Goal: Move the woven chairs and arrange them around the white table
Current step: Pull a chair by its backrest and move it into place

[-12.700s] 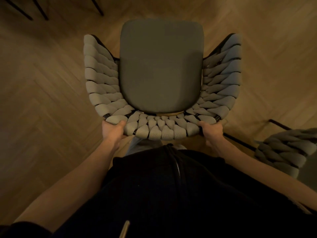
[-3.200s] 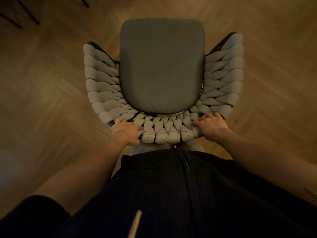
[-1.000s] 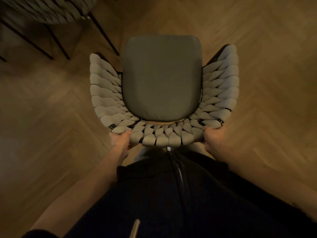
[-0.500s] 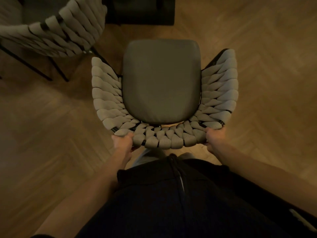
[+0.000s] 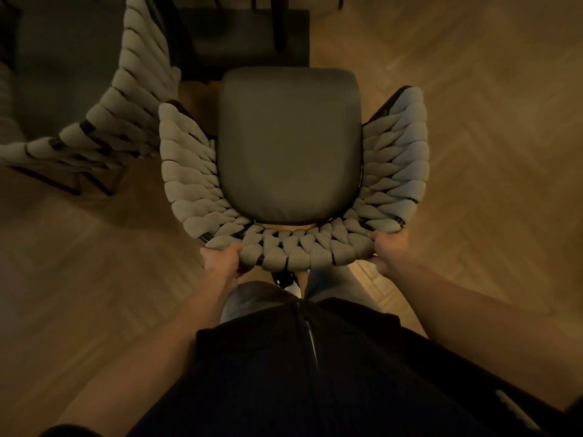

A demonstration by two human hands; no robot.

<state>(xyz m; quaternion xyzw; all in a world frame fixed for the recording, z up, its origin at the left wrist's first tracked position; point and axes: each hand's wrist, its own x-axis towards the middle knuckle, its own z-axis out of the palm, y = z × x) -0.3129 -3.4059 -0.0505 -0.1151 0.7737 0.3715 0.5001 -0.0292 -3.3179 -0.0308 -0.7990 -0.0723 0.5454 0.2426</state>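
A woven chair (image 5: 189,171) with a grey seat cushion (image 5: 288,143) stands right in front of me, seen from above. My left hand (image 5: 220,258) grips the left end of its curved backrest rim. My right hand (image 5: 389,247) grips the right end of the same rim. A second woven chair (image 5: 126,99) stands at the upper left, its backrest close to the left armrest of the chair I hold. The white table is not clearly visible; a dark flat base or slab (image 5: 246,39) lies just beyond the seat's front edge.
The floor is herringbone wood (image 5: 489,152), open to the right and lower left. Thin black legs (image 5: 72,184) of the second chair stand at the left. My dark clothing fills the bottom of the view.
The chair in my hands has moved forward toward the dark base, and the second chair at the upper left has come closer and larger in view. Both hands keep their grip on the backrest.
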